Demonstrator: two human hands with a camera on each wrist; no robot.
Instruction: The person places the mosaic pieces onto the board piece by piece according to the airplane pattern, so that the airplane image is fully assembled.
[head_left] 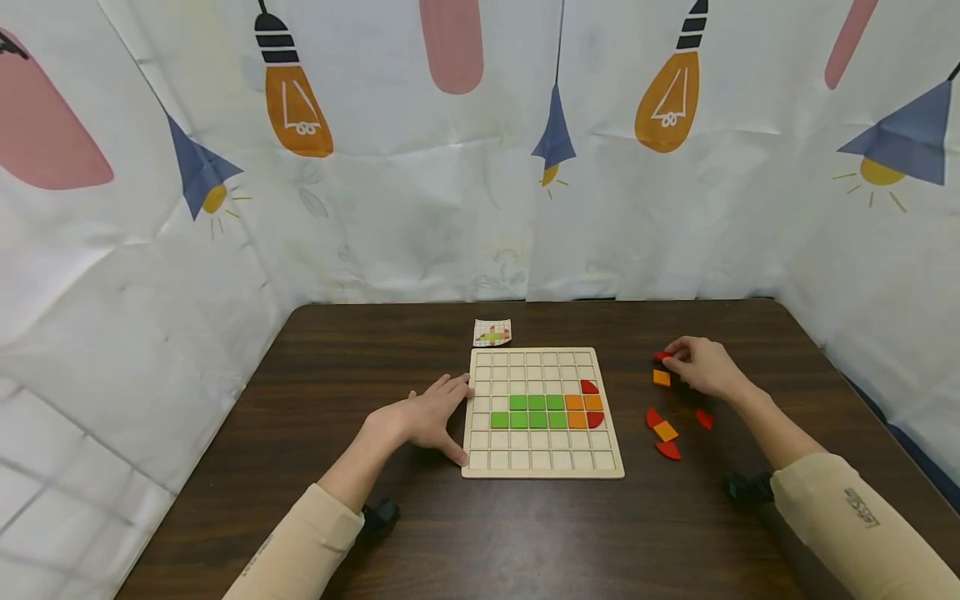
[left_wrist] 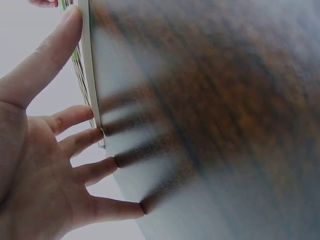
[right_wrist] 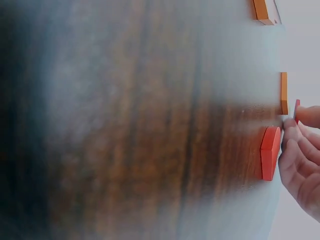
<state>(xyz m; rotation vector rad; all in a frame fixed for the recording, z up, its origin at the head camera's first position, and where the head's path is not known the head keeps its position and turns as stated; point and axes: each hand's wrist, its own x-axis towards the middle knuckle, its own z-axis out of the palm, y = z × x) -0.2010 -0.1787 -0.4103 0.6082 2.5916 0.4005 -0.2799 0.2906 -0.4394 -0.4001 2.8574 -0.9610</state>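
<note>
A pale wooden grid board (head_left: 510, 460) lies on the table. Green square tiles (head_left: 537, 420), orange square tiles (head_left: 573, 402) and two red quarter-round tiles (head_left: 590, 387) fill part of its grid. My left hand (head_left: 429, 417) is spread beside the board, its thumb and forefinger at the left edge; the left wrist view shows the other fingertips down on the tabletop. Over to the right, my right hand (head_left: 703, 365) pinches a red quarter-round tile (right_wrist: 297, 106) between thumb and fingers. Just below that hand is a loose orange square tile (head_left: 662, 378).
More loose tiles lie right of the board: an orange square (head_left: 665, 431) between two red quarter-rounds (head_left: 668, 451), and another red piece (head_left: 704, 419) farther right. Behind the board is a small pattern card (head_left: 492, 333). A printed curtain (head_left: 420, 217) hangs behind the dark table (head_left: 360, 350).
</note>
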